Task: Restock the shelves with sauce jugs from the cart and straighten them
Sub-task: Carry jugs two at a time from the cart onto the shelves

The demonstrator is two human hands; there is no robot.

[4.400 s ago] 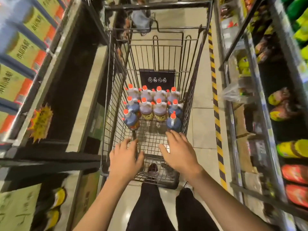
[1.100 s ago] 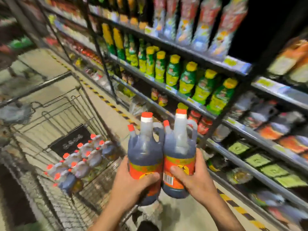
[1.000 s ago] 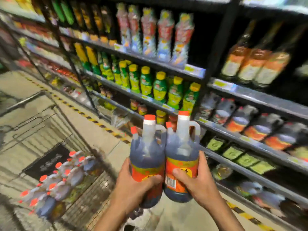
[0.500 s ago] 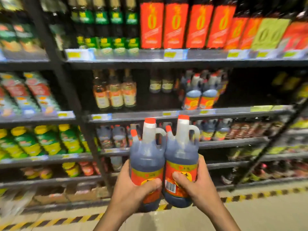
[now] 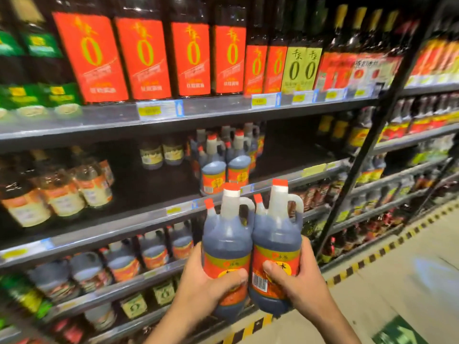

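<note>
Two sauce jugs are being held upright and side by side in front of the shelving, their bodies touching; the left jug (image 5: 227, 247) is being gripped by the left hand (image 5: 206, 285), whose thumb is being curled across the orange label while the fingers are wrapped round the far side; the right jug (image 5: 277, 242) is being gripped in the same way by the right hand (image 5: 298, 284), the thumb being pressed on the label beside the barcode; both hands are thus being kept closed round the lower halves of the jugs, with nothing else in them. Each jug is being shown with dark sauce, a white neck with a loop handle, a large orange cap and a smaller orange spout cap; the jugs are being held off any shelf, in the air below the front edge of the middle shelf (image 5: 154, 214). On that middle shelf, toward its middle, matching jugs (image 5: 224, 167) are being displayed in two short rows running back from the front edge; toward its left end, clear bottles with orange labels (image 5: 62, 189) are being displayed. On the top shelf (image 5: 218, 109), tall dark bottles with red labels (image 5: 149, 55) are being lined along the front edge; on the lower shelf, more jugs (image 5: 154, 249) are being displayed, blurred. A black upright post (image 5: 372, 135) is being seen at the right, and a yellow-and-black floor stripe (image 5: 367, 259) is being seen along the base of the shelving.
</note>
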